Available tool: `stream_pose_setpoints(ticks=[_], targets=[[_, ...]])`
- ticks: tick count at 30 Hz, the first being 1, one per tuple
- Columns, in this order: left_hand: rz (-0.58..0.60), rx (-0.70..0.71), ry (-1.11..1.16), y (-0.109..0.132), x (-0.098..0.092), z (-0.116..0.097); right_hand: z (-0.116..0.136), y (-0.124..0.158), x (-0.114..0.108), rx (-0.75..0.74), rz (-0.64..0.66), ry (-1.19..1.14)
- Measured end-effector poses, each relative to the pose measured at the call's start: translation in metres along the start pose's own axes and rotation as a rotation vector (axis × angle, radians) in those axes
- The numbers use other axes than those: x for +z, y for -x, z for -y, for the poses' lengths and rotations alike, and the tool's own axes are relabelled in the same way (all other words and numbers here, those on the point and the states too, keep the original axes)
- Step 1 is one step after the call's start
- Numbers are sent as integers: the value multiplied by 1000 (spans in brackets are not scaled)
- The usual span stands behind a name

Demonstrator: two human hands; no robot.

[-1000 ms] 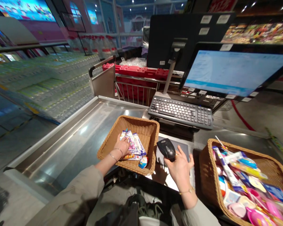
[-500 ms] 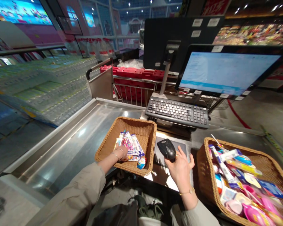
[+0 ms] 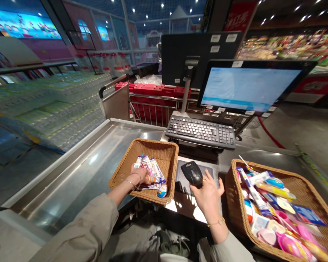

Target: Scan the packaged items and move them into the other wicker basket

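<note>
In the left wicker basket (image 3: 117, 174), my left hand (image 3: 139, 175) is closed over the edge of a small pile of candy packets (image 3: 156, 170); its fingertips are partly hidden among the wrappers. A round blue-and-white wrapped candy egg (image 3: 162, 190) lies by the basket's near right corner. My right hand (image 3: 207, 194) grips a black handheld barcode scanner (image 3: 191, 172) between thumb and fingers, with other fingers spread. The scanner's head points up and left, above a grey pad (image 3: 182, 163) between the two baskets.
At the right stands another wicker basket (image 3: 233, 196) heaped with sweets and pink toys. Behind the scanner are a keyboard (image 3: 202, 131) and a lit monitor (image 3: 248, 87). A raised rim edges the metal counter (image 3: 82, 163). A trolley (image 3: 116, 100) stands beyond it.
The camera view has tilted slightly upward and turned to the right. My left hand has shifted a little among the packets, and an orange-striped wrapper shows beside its fingers. My right hand keeps its grip.
</note>
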State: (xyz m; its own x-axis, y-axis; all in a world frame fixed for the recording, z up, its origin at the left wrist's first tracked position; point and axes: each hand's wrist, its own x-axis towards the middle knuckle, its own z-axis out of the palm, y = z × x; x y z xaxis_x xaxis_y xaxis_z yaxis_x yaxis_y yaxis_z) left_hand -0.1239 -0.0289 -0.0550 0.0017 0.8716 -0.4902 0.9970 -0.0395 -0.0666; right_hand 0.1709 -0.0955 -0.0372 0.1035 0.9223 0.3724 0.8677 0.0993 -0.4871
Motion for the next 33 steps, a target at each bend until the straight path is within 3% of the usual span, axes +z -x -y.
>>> stream_pose_setpoints(ticks=[7,13,19,24,33], targets=[[-238,45,67,3,-35,-12,3,-2,-10,10,-9,11],[-296,72,120,4,-58,-23,-3,-3,-15,15,-15,13],[-373,99,148,3,-75,-38,-2,-4,-23,5,-28,21],[-514,146,216,5,-90,-58,0,-3,-25,-15,-33,30],[-611,160,362,1,-101,-88,3,-1,-29,-51,-69,-20]])
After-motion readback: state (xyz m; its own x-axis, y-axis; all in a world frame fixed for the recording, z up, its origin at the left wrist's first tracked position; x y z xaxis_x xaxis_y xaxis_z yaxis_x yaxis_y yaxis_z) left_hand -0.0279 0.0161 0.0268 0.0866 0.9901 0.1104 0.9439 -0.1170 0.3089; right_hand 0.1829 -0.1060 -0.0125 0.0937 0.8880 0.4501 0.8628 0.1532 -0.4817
